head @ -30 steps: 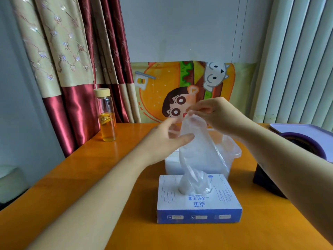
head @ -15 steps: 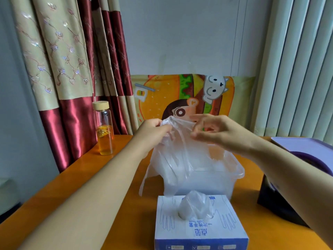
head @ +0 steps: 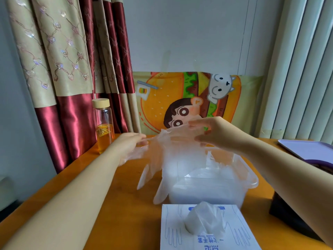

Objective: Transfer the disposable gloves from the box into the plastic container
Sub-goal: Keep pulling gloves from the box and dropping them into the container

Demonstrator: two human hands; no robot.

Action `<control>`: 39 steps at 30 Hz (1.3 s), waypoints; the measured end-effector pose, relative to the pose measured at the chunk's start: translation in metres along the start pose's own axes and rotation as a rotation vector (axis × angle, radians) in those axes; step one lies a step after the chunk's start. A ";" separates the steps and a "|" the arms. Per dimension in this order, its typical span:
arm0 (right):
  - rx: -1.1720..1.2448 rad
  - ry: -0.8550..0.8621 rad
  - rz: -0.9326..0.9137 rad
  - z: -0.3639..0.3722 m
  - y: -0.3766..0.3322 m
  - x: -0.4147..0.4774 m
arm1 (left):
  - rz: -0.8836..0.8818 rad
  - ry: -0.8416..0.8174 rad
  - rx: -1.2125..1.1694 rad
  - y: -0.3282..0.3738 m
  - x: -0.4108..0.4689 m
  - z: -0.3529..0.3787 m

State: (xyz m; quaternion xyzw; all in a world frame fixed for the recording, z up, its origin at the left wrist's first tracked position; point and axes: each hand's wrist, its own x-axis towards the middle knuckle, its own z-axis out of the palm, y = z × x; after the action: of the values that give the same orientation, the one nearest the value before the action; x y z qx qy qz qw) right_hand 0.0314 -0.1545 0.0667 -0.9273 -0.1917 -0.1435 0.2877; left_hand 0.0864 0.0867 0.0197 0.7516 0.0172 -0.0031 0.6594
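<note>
Above the table (head: 124, 215), raised left hand (head: 130, 147) and right hand (head: 217, 135) pinch a glove (head: 171, 152) stretched between them.

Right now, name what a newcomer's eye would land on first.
A clear disposable glove, stretched between the left grip and right grip, hangs over the plastic container mid-table. Behind it, a bright cartoon burger poster stands against the wall. Nearest the camera, the glove box has another glove poking up.
</note>
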 end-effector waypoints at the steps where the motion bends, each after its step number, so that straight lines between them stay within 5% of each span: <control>1: -0.006 -0.015 0.018 0.001 0.002 0.005 | 0.077 0.119 0.122 0.000 0.005 -0.002; 4: -0.005 -0.086 0.078 0.009 0.005 0.018 | 0.586 0.419 0.373 0.005 -0.004 0.005; 6: 0.001 -0.141 0.105 0.015 0.007 0.023 | 1.020 0.339 0.530 0.010 -0.019 0.017; 8: 0.016 -0.188 0.127 0.019 0.009 0.026 | 1.199 0.086 0.842 0.010 -0.028 0.032; 11: -0.008 -0.246 0.169 0.018 0.016 0.026 | 0.919 -0.119 1.267 0.002 -0.018 0.043; 14: -0.048 -0.305 0.233 0.013 0.034 0.022 | 0.580 -0.136 1.360 -0.004 0.000 0.047; 17: -0.117 -0.373 0.298 0.008 0.054 0.016 | 0.436 -0.163 1.422 -0.004 0.011 0.051; 19: -0.290 -0.411 0.308 0.007 0.067 0.012 | 0.418 -0.138 1.474 0.000 0.014 0.058; 22: -0.473 -0.460 0.320 0.010 0.081 0.007 | 0.633 -0.065 1.412 0.007 0.011 0.074; 24: -0.538 -0.497 0.332 0.012 0.088 0.004 | 0.690 -0.235 1.307 0.011 0.005 0.088; 27: -0.675 -0.539 0.342 0.016 0.096 0.003 | 0.446 -0.560 1.426 0.011 0.000 0.109; 31: -0.849 -0.547 0.379 0.020 0.093 -0.003 | 0.300 -0.680 1.558 0.009 0.007 0.124; 34: -0.990 -0.261 0.177 0.019 0.082 -0.009 | 0.247 -0.721 1.620 0.004 0.012 0.134; 36: -0.864 -0.162 0.041 0.021 0.076 -0.007 | 0.227 -0.708 1.627 0.001 0.014 0.138; 39: -0.640 -0.451 0.097 0.033 0.081 -0.001 | 0.211 -0.716 1.637 -0.005 0.018 0.142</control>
State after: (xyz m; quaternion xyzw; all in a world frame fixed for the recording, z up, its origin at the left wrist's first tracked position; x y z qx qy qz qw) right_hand 0.0714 -0.1967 0.0018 -0.9864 -0.1516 0.0250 -0.0585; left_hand 0.1068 -0.0527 -0.0043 0.9378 -0.2661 -0.1878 -0.1198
